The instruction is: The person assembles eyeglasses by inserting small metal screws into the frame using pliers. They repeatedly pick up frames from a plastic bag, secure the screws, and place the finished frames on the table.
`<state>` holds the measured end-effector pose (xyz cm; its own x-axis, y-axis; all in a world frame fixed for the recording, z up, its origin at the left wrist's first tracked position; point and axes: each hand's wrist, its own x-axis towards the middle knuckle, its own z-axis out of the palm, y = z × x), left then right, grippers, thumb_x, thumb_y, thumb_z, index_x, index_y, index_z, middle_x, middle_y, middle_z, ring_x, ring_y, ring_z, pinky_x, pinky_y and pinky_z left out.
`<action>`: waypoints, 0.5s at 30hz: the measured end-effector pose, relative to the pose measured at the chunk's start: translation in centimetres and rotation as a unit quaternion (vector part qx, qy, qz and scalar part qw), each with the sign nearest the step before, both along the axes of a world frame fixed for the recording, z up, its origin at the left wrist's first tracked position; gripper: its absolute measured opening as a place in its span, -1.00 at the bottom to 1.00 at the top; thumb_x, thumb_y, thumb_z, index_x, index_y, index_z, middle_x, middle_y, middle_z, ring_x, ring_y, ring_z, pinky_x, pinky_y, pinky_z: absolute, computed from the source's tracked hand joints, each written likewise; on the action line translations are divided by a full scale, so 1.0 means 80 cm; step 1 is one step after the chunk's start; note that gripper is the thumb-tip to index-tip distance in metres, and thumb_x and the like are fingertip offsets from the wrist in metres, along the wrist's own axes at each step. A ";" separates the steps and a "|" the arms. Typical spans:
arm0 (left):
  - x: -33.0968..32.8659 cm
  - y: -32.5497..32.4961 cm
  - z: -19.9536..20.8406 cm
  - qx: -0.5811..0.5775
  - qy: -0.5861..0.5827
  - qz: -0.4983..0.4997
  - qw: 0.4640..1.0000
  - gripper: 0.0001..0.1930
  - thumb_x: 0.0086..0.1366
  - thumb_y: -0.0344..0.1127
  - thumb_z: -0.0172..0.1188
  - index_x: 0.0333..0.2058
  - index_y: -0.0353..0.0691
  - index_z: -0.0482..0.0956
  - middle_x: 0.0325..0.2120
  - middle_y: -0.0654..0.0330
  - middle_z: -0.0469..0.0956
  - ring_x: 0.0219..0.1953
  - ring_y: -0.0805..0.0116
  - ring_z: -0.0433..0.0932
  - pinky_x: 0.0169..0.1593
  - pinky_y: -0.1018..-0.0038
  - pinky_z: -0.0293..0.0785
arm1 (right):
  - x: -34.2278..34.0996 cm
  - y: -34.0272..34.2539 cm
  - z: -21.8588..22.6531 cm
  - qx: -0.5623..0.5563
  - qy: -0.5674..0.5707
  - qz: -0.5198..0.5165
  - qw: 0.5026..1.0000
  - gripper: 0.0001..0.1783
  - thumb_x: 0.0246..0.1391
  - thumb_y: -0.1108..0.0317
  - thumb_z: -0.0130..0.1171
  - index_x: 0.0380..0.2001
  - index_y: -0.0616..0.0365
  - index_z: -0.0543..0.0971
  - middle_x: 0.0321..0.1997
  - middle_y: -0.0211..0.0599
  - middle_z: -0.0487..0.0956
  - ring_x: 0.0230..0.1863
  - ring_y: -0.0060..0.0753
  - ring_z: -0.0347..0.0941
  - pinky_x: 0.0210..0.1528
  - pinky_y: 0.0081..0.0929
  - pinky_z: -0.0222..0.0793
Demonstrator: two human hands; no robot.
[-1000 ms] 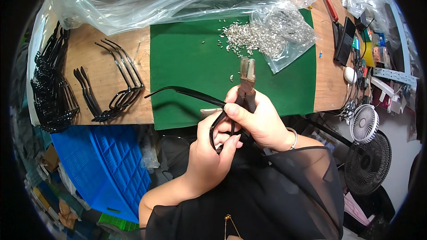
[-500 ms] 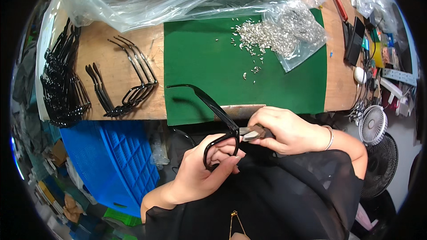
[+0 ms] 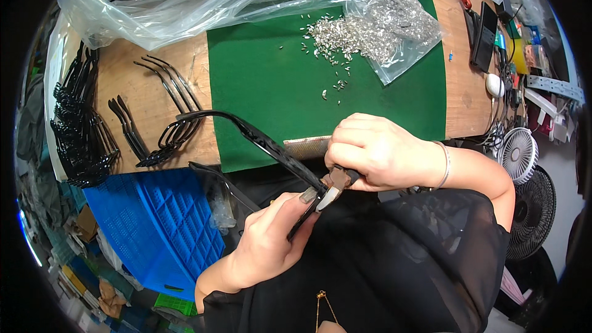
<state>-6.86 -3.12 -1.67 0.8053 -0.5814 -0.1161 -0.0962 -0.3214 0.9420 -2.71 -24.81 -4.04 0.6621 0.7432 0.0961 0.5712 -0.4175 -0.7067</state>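
Note:
My left hand (image 3: 262, 240) grips a black eyeglass frame (image 3: 271, 148) by its front, thumb and fingers pressed on the rim. One temple reaches up and left across the mat's near edge; the other points left below it. In my right hand (image 3: 382, 154) is a pair of pliers (image 3: 337, 180), its handles mostly hidden by my curled fingers. The plier jaws sit at the corner where the upper temple meets the front. Whether they pinch anything there I cannot tell. Both hands are in front of the bench's near edge, close to my body.
On a green mat (image 3: 265, 86) lie small silvery pieces (image 3: 336, 37), some in a clear bag (image 3: 401, 55). More black frames (image 3: 179, 132) and a frame pile (image 3: 77, 129) lie left. Plastic sheeting (image 3: 185, 15) spans the back; a blue crate (image 3: 154, 228) stands below, fans (image 3: 517, 155) right.
The frame has turned so its front is seen nearly edge-on, and its temple now reaches further left. My right hand has rolled over, tilting the plier jaws down onto the frame's corner.

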 end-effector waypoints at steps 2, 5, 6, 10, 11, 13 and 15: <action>0.007 0.000 -0.004 -0.001 -0.008 -0.017 1.000 -0.70 -0.06 -0.65 0.17 -0.29 -0.36 0.40 -0.47 0.02 0.46 -0.48 0.08 0.50 -0.45 0.44 0.43 | -0.003 -0.001 -0.006 -0.013 -0.020 -0.010 1.000 -0.65 -0.43 0.34 0.29 -0.51 0.13 0.36 -0.51 -0.30 0.38 -0.45 -0.26 0.35 -0.36 -0.42 0.27; 0.004 0.001 -0.008 -0.010 0.042 0.005 0.999 -0.74 -0.01 -0.61 0.17 -0.28 -0.37 0.40 -0.48 0.03 0.46 -0.52 0.10 0.49 -0.48 0.45 0.42 | -0.005 0.005 -0.004 -0.022 -0.017 -0.035 0.999 -0.67 -0.37 0.31 0.28 -0.54 0.14 0.35 -0.54 -0.30 0.37 -0.47 -0.25 0.36 -0.38 -0.41 0.27; 0.001 0.001 -0.007 -0.007 0.078 0.022 0.997 -0.75 0.00 -0.60 0.16 -0.28 -0.37 0.40 -0.48 0.03 0.46 -0.52 0.11 0.49 -0.48 0.46 0.41 | -0.004 0.007 -0.002 -0.025 0.000 -0.036 0.999 -0.68 -0.34 0.29 0.27 -0.53 0.14 0.35 -0.54 -0.29 0.37 -0.47 -0.25 0.36 -0.37 -0.40 0.27; 0.008 0.016 -0.005 0.008 0.083 0.017 0.996 -0.75 0.07 -0.54 0.15 -0.24 -0.38 0.40 -0.49 0.07 0.47 -0.57 0.24 0.51 -0.49 0.52 0.42 | 0.007 0.010 0.003 0.006 0.088 -0.023 0.996 -0.69 -0.20 0.20 0.24 -0.48 0.14 0.38 -0.52 -0.26 0.38 -0.43 -0.19 0.35 -0.34 -0.37 0.28; 0.009 0.026 -0.008 0.006 0.086 0.060 0.994 -0.74 0.07 -0.52 0.15 -0.22 -0.39 0.40 -0.48 0.08 0.48 -0.57 0.29 0.51 -0.49 0.53 0.43 | 0.007 0.011 0.001 0.033 0.113 -0.029 0.993 -0.69 -0.19 0.21 0.24 -0.45 0.14 0.39 -0.51 -0.26 0.38 -0.42 -0.18 0.35 -0.34 -0.37 0.28; 0.010 0.051 -0.016 -0.001 0.088 0.145 0.986 -0.72 0.09 -0.49 0.15 -0.19 -0.40 0.39 -0.46 0.11 0.49 -0.59 0.39 0.51 -0.48 0.56 0.44 | 0.009 0.000 -0.005 -0.025 0.136 -0.060 0.989 -0.70 -0.19 0.28 0.24 -0.40 0.16 0.41 -0.50 -0.25 0.39 -0.41 -0.19 0.34 -0.34 -0.38 0.28; 0.034 0.063 -0.013 0.032 0.092 0.163 0.982 -0.71 0.13 -0.47 0.12 -0.17 -0.45 0.37 -0.41 0.10 0.51 -0.60 0.51 0.49 -0.46 0.61 0.43 | 0.012 0.001 -0.006 -0.055 0.174 -0.112 0.977 -0.73 -0.20 0.35 0.24 -0.42 0.19 0.42 -0.51 -0.22 0.38 -0.46 -0.18 0.33 -0.40 -0.38 0.27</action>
<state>-4.12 1.92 -2.69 0.9091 -0.2836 -0.3051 0.1914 -0.3663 0.9106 -1.78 -24.76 -4.49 0.7882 0.5685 -0.2357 0.1897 -0.5887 -0.7858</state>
